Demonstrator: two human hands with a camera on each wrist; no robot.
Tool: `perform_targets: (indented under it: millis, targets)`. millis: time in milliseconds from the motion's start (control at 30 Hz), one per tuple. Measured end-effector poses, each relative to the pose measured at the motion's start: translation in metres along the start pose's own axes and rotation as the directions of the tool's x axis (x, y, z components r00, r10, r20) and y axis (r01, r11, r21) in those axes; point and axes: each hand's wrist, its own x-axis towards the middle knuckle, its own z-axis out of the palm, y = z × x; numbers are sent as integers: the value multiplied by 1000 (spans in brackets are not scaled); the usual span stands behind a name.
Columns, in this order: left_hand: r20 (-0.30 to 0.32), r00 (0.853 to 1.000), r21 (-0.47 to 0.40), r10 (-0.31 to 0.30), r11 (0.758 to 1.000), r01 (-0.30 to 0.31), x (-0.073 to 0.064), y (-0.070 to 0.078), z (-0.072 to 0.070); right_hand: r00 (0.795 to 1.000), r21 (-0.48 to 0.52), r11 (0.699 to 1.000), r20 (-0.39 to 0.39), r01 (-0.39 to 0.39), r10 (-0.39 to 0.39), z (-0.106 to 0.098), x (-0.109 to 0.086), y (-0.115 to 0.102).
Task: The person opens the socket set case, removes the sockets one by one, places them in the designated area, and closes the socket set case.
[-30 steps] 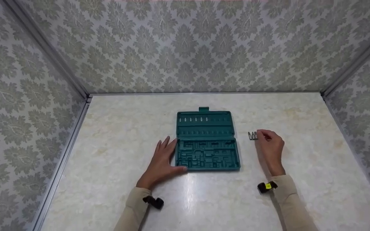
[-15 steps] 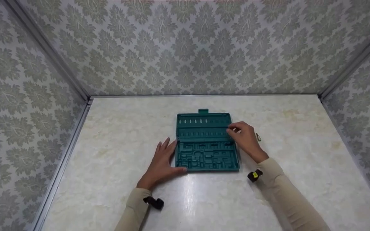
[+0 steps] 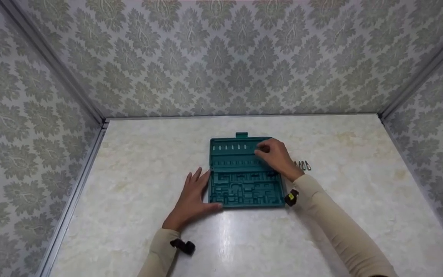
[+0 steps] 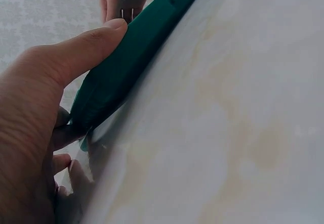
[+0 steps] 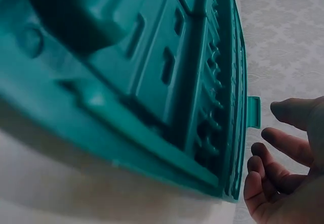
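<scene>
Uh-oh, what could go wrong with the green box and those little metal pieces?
The right hand might brush the loose metal pieces lying by its wrist and scatter them. Also, the left hand touches the edge of the green box, so a slip there might nudge the box.

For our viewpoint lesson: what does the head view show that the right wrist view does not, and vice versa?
Only the head view: left hand touching the teal tool case, loose metal bits on the table, silver bits lined up in the case.
Only the right wrist view: the underside of the right hand, its lower fingers curled.
Both: case, right hand, latch tab, table, patterned wallpaper.
</scene>
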Motion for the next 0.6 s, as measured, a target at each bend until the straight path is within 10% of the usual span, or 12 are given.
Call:
perform_targets:
  millis: [333,600]
  targets:
    - [-7,1000,27,30,999,-30,-2,1,0,991,-15,992,-49,124,-125,26,23,6]
    - [6,1000,8,4,1000,-4,-3,4,-3,997,-38,998,-48,51,-53,29,32,1]
